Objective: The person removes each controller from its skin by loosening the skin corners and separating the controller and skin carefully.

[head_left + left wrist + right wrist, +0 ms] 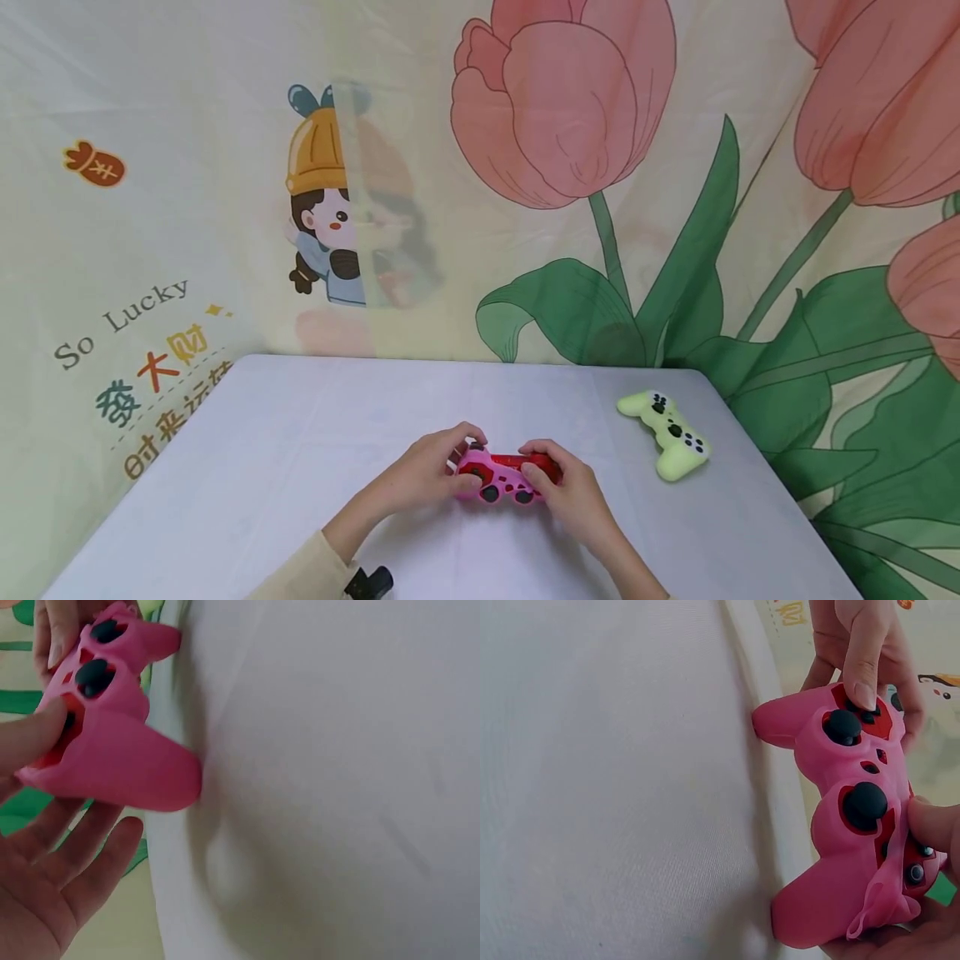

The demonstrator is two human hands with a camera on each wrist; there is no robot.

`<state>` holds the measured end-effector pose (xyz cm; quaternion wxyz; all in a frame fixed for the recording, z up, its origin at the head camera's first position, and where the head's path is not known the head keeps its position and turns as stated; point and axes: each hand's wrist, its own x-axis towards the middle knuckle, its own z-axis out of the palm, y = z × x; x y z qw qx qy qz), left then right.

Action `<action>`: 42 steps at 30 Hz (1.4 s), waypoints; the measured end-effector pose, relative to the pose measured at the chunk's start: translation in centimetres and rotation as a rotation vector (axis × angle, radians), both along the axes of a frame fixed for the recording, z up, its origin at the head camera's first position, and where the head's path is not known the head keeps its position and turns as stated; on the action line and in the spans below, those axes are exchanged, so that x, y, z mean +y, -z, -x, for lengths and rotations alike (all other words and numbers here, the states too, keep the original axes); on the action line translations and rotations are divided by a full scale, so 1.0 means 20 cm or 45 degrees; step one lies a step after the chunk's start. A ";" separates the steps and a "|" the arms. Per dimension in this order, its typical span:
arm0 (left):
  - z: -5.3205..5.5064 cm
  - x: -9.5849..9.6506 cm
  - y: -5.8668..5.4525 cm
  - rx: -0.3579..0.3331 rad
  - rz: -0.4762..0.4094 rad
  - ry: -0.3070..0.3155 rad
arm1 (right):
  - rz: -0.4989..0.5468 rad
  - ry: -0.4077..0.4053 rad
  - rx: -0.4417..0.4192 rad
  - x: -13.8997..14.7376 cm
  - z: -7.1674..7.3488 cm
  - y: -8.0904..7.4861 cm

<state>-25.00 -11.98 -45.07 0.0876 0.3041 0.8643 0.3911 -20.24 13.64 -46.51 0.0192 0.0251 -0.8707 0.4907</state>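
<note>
From where I stand, the work looks part-way: the pink cover (810, 900) is on the red controller (510, 459), but not squarely. It wraps both handles, and the two black thumbsticks (865, 806) poke through their openings. The left half fits neatly, with the opening around the direction pad lying flat. The right shoulder is what remains out of place: red shell shows bare there and along the top, and a twisted strip of pink lies by the face buttons (915, 873). I can't tell whether the pink skin is going on or coming off.

The left hand (420, 473) grasps its end of the controller, thumb on the direction pad and fingers behind. The right hand (576, 490) grips the other end, thumb on the loose rim and fingers underneath. Together they hold it midway between the left and right edges of the surface (300, 417), some way in from the far edge; whether the handles touch down, I can't say.

As for containers, only the cover serves as one, with the controller partly inside. Near the far right corner sits a pale green controller (666, 438), untouched, its buttons and sticks showing dark against the green.
</note>
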 end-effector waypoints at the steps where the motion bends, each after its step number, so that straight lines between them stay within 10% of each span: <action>1: 0.01 -0.01 -0.01 -0.008 0.015 0.029 | -0.004 0.003 -0.003 0.00 0.00 0.00; 21: 0.26 0.00 -0.11 -0.220 -0.061 0.535 | -0.038 -0.002 0.057 -0.02 -0.06 0.02; 42: 0.26 -0.01 -0.04 -0.268 -0.006 0.617 | -0.075 -0.054 0.156 0.04 -0.10 0.03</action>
